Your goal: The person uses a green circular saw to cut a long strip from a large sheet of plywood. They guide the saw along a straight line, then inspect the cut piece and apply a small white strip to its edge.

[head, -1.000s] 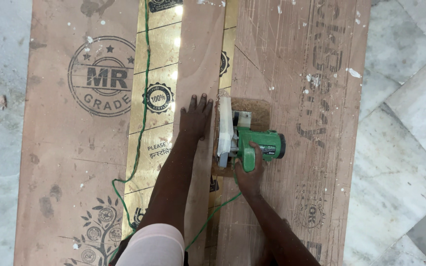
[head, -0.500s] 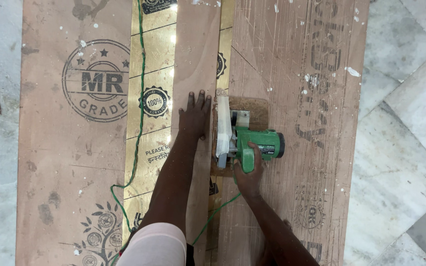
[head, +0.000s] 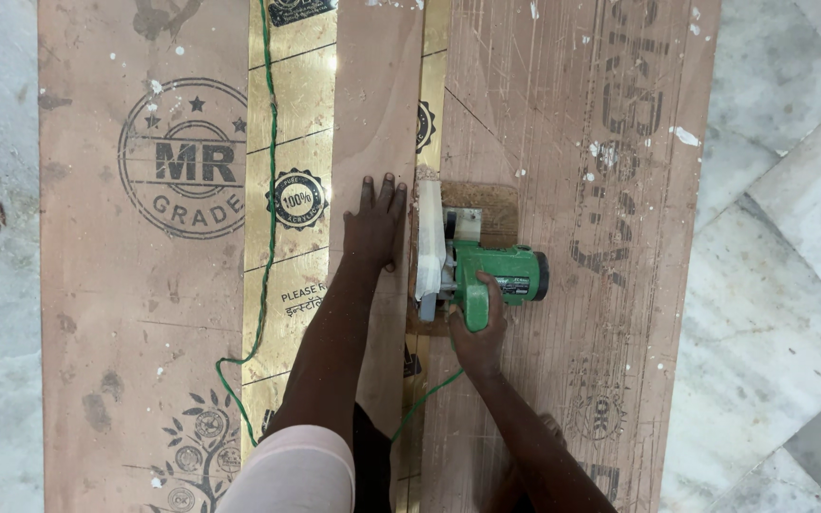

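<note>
My left hand (head: pixel 372 223) lies flat, fingers spread, on a narrow plywood strip (head: pixel 377 104) that rests over a gold mirror-like sheet (head: pixel 292 104). My right hand (head: pixel 479 328) grips the rear handle of a green circular saw (head: pixel 482 271). The saw stands on a square wooden base (head: pixel 498 201) right beside the strip's right edge, with its white blade guard (head: pixel 428 242) close to my left hand. A green power cord (head: pixel 268 190) runs up over the gold sheet.
Large plywood boards lie left (head: pixel 135 285) and right (head: pixel 601 142) of the gold sheet, both printed with stamps. Grey marble floor (head: pixel 781 266) surrounds them. A bare foot (head: pixel 548 432) rests on the right board near the bottom.
The saw and both hands have crept slightly forward along the strip. The grip and hand poses are unchanged.
</note>
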